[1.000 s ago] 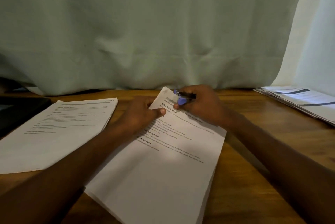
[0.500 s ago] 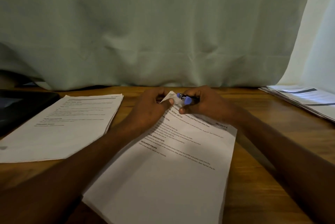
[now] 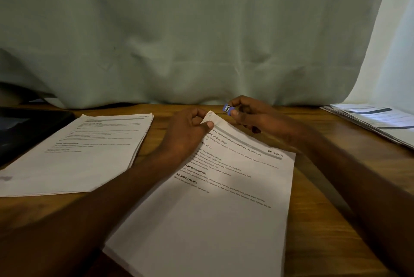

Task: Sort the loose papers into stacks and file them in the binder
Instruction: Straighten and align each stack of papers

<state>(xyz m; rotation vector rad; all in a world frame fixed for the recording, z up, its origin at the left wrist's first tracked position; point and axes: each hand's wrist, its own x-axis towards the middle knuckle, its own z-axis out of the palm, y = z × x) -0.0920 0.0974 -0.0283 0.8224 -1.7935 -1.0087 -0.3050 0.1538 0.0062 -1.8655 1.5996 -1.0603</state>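
Left hand (image 3: 188, 133) fingers pinch top corner of white printed paper stack (image 3: 215, 198) on wooden bench (image 3: 324, 220) | right hand (image 3: 251, 115) fingers clamp small blue clip (image 3: 228, 109) | second stack (image 3: 85, 151) sorted left | no binder identifiable, filing pending

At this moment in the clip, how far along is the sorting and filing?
Sorting looks largely done: one stack lies at left, another pile at far right. In hand: the left hand pinches the top corner of the middle stack, while the right hand holds a small blue clip just off that corner. Left: nothing looks filed yet, and no binder is clearly identifiable.
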